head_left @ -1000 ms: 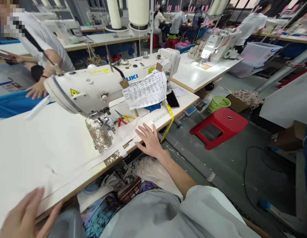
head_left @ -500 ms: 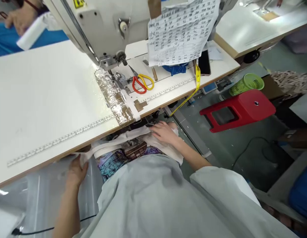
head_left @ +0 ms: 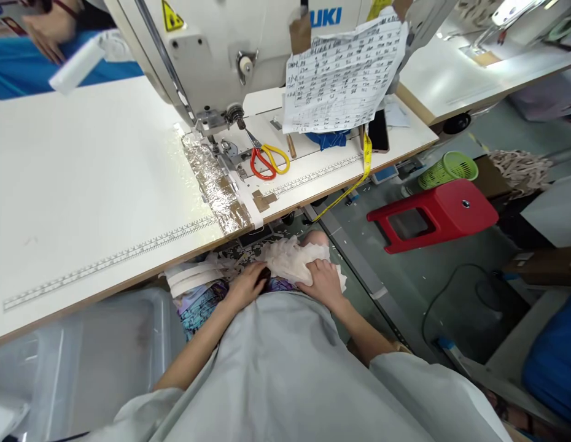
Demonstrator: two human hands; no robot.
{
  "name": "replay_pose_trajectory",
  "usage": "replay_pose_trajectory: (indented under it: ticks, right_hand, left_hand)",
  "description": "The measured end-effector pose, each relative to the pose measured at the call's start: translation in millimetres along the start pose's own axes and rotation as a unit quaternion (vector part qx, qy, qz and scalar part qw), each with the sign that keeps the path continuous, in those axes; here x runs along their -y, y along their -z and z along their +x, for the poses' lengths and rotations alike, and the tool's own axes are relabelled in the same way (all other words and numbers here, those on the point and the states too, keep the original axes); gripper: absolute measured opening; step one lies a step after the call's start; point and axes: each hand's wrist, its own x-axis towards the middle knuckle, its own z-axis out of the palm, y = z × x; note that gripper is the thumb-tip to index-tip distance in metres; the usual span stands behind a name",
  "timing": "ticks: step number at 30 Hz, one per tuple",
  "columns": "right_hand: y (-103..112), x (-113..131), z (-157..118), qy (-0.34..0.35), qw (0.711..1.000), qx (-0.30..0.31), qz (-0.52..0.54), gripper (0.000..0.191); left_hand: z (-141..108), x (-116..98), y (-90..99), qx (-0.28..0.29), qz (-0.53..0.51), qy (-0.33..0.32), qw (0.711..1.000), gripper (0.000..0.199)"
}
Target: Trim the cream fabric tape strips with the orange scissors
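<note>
A crumpled bunch of thin white fabric [head_left: 288, 258] lies on my lap, below the table's front edge. My right hand [head_left: 323, 283] is on its right side, fingers bent into the cloth and gripping it. At the left end of the bunch is my left hand [head_left: 246, 285]. Its fingers and thumb are curved but apart, with a dark gap between them and nothing seen in it. White fabric strips [head_left: 196, 277] lie across my left thigh, over patterned clothing [head_left: 205, 310].
The sewing machine [head_left: 212, 67] stands on the white table [head_left: 83, 172]. Red-and-yellow-handled scissors [head_left: 269, 161], a written sheet [head_left: 345, 73], a phone [head_left: 381, 132] and a tape measure [head_left: 367, 153] are beside it. Right: a red stool [head_left: 465, 205], green basket [head_left: 451, 169]. Left: a clear bin [head_left: 161, 325]. Another person's hand [head_left: 50, 31] is far left.
My left hand has left the table's underside at the left and come to the middle of my lap. The stretched white fabric is now bunched up there. My right hand has shifted slightly nearer my body.
</note>
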Motion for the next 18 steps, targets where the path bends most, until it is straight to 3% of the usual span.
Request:
replay_pose_trajectory:
  ticks: [4, 8, 13, 18]
  right_hand:
    - [-4, 6, -19, -0.017, 1.0, 0.0, -0.017, 0.061]
    - [-12, 6, -30, -0.074, 0.997, 0.005, -0.027, 0.059]
    - [-11, 6, -32, -0.081, 0.996, 0.037, -0.012, 0.04]
    - [-7, 2, -39, 0.013, 0.999, -0.006, 0.03, 0.032]
  left_hand:
    - [47, -6, -45.0, 0.077, 0.02, -0.048, 0.996, 0.075]
    - [71, -12, -62.4, 0.117, 0.037, -0.084, 0.989, 0.077]
    - [76, -17, -59.6, 0.147, 0.049, -0.122, 0.98, 0.071]
    - [67, -44, -30.4, 0.138, 0.112, -0.184, 0.967, 0.07]
